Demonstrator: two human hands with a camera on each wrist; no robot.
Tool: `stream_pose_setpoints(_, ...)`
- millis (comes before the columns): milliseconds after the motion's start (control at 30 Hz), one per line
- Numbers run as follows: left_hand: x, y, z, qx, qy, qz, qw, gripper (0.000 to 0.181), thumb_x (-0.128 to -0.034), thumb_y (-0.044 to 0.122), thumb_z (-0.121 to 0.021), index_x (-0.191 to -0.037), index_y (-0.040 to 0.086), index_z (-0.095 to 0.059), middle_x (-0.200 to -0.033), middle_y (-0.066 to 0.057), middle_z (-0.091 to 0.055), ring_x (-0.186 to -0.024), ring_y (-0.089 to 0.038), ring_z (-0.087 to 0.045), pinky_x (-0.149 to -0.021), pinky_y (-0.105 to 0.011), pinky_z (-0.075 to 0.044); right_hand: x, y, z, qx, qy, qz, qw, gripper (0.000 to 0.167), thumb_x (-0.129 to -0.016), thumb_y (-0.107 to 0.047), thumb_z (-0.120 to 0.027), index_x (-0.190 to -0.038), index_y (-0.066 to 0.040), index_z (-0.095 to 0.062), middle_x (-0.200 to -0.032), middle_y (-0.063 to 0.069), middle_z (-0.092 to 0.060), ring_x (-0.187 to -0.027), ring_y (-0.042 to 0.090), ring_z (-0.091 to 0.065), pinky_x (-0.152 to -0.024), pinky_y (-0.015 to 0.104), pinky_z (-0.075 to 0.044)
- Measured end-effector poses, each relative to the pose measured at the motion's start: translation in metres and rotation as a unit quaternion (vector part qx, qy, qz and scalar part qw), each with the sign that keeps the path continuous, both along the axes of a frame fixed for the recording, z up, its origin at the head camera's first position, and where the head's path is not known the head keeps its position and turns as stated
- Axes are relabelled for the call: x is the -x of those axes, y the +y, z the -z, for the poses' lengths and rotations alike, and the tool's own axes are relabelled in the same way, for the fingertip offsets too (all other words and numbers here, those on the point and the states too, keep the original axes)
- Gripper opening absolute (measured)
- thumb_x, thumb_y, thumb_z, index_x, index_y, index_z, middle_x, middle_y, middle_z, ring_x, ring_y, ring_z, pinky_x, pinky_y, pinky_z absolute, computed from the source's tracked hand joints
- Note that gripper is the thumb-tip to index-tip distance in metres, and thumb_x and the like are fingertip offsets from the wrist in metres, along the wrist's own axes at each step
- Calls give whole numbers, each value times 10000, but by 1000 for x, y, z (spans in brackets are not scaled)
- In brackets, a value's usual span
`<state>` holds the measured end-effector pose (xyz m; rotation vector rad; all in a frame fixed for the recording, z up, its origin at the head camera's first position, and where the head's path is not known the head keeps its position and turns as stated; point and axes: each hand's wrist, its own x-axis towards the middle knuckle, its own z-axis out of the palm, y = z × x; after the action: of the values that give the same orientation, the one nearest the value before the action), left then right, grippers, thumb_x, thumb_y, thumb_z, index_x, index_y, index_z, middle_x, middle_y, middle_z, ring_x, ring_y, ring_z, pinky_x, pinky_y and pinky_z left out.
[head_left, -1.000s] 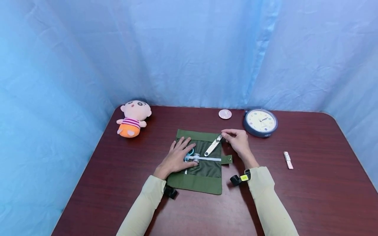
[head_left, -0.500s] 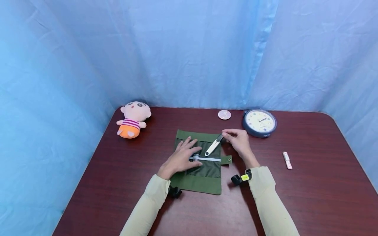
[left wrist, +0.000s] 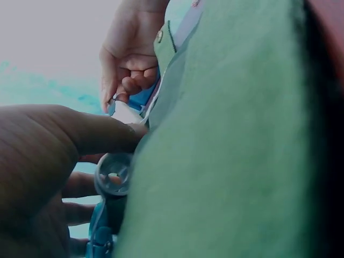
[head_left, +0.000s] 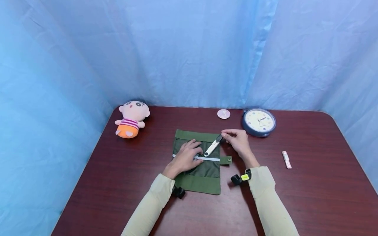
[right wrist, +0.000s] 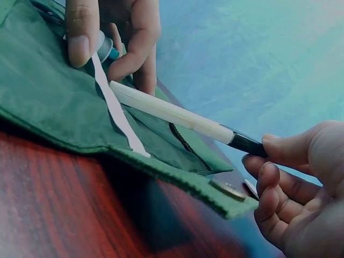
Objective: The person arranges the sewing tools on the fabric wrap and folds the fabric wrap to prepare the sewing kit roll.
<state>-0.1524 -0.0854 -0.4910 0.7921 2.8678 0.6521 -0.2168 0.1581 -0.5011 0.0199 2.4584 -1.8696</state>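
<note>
A green fabric roll-up pouch (head_left: 198, 184) lies spread out, with a white elastic band (head_left: 212, 159) across its middle. My right hand (head_left: 238, 141) pinches the dark end of a slim white tool (head_left: 212, 149) between thumb and forefinger. The tool's pale rounded end points down toward the band. My left hand (head_left: 186, 156) rests over the pouch, thumb and bent fingers on either side of a small thread spool (left wrist: 114, 174) by the band. Blue-handled scissors (left wrist: 99, 236) show only partly under those fingers. Whether the left fingertips grip the band is not clear.
A plush doll (head_left: 130, 119) sits at the back left. Along the back lie a pink round disc (head_left: 223, 114) and a blue alarm clock (head_left: 259, 122). Farther right is a small white-and-pink stick (head_left: 286, 160). The pouch's snap tab (head_left: 225, 160) sticks out right. Blue curtains border the table.
My left hand has slid right along the pouch toward the tool, its spread fingers now bent closer together around the spool. My right hand and the white tool have barely moved.
</note>
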Motion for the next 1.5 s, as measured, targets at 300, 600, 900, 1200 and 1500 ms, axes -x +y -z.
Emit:
stream_pose_setpoints(300,0,3,5,-96,91,-150,9998,123,-884,236,-746,-886,144,-664,-1487,-114,-544,-1461,-374,-405,-1171,-592,-337,1,0,1,-34,-41,-44,10000,248,-916,-118,-727,-1099,48,-748,-620,-148,-607,-592,9,-549,-564,202,-495)
stream_pose_setpoints(600,0,5,4,-180,-136,-231,9995,123,-900,218,-737,-838,138,-668,-1522,-115,-507,-1475,-364,-380,-1195,-591,-297,2,1,1,68,-44,-89,9999,274,-916,-117,-728,-1108,80,-732,-622,-166,-608,-591,2,-545,-564,191,-496)
stream_pose_setpoints(900,1,5,6,-346,-197,-217,9990,125,-872,200,-751,-796,137,-674,-1517,-126,-507,-1473,-373,-372,-1192,-597,-287,1,2,-6,162,-104,-198,9996,308,-928,-88,-707,-1146,129,-695,-633,-149,-602,-599,11,-536,-554,194,-480)
stream_pose_setpoints(1200,2,5,7,-513,-274,-176,9982,111,-891,193,-727,-805,133,-693,-1519,-129,-504,-1481,-383,-357,-1202,-607,-264,2,6,1,188,-70,-79,9998,289,-927,-111,-713,-1130,94,-718,-627,-189,-617,-589,-3,-547,-564,175,-484)
stream_pose_setpoints(1500,2,4,9,-648,-259,-83,9975,108,-892,177,-741,-809,131,-689,-1507,-136,-513,-1476,-394,-357,-1193,-614,-268,1,4,0,235,-77,-186,9995,301,-926,-104,-715,-1134,114,-707,-632,-165,-614,-591,-1,-542,-559,179,-487)
